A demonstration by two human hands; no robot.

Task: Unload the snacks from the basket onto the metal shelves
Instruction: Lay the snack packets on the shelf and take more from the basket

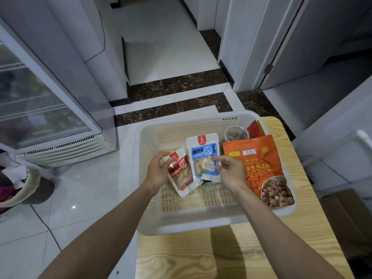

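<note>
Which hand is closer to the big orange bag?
The right hand. It pinches the blue packet just beside the orange bag. The left hand holds the red packet, farther left in the basket.

Dim, cool overhead light casts dark shadows on the table [173, 258], edges bend, frame slightly soft

We find the white perforated plastic basket [153, 228] on the pale wooden tabletop [181, 258]. In it the red-and-white peanut packet [181, 176] lies leftmost, our left hand [159, 171] at its left edge. The blue-and-white peanut packet [202, 156] touches it on the right, our right hand [230, 173] at its right edge. The orange nut pouch [259, 166] lies along the right wall, the clear round jar [237, 133] behind it. A glass-fronted cooler [40, 109] stands off to the left.
</note>
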